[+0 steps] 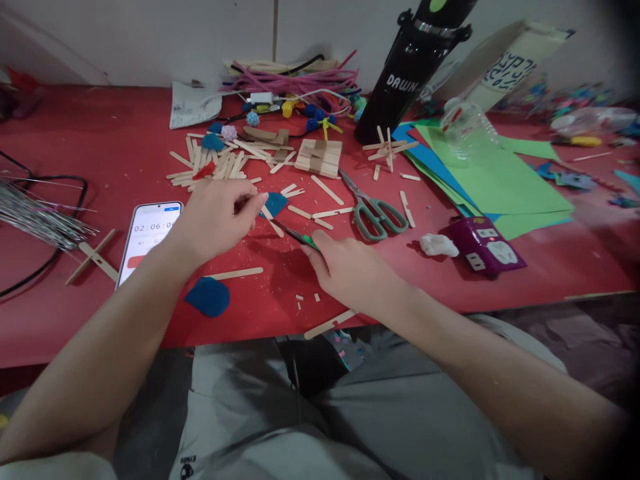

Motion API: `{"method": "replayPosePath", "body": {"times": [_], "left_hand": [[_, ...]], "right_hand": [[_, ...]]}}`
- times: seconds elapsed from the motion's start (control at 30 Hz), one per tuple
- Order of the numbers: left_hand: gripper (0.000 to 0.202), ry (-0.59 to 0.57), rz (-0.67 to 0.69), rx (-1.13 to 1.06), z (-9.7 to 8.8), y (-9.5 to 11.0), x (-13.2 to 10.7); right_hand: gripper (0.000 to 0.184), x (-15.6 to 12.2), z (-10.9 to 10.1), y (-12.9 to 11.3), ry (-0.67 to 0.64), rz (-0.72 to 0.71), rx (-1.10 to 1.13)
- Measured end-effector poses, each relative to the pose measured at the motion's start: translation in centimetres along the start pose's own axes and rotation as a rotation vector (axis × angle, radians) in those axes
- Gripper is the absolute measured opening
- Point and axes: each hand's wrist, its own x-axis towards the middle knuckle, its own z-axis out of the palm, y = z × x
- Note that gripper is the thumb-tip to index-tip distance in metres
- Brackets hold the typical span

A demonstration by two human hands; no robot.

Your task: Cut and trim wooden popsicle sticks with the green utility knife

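Between the fingers of my left hand is a wooden craft stick, slanting down to the right. My right hand grips a craft knife with a green part at the handle, its dark blade reaching the stick. Whether the blade cuts into the wood I cannot tell. Under and behind the stick lies a blue felt piece. A blue teardrop-shaped piece and a loose stick are nearer to me. Small wood chips are scattered around, and a notched stick lies at the table's front edge.
Grey-handled scissors lie right of my hands. A pile of craft sticks is behind my left hand. The phone is by my left forearm. Further right are a purple box, green sheets and a tall black bottle.
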Motion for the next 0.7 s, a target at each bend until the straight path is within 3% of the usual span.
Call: {"method": "replayPosePath", "body": {"times": [0.2,0.37,0.57,0.7], "left_hand": [[0.036,-0.036,-0.053,-0.044,0.1,-0.2,0.2],[0.041,-0.017,-0.090,-0.102,-0.3,-0.3,0.4],[0.044,0.161,-0.247,-0.104,-0.5,-2.5,0.9],[0.041,0.084,-0.179,-0.223,-0.5,-2.1,0.7]], "right_hand": [[0.029,0.0,0.1,-0.2,-0.010,0.021,-0.017],[0.029,0.0,0.4,0.4,0.059,-0.017,0.043],[0.032,-0.3,1.1,1.4,0.215,-0.044,0.237],[0.031,-0.3,1.3,1.6,0.245,-0.062,0.324]]}}
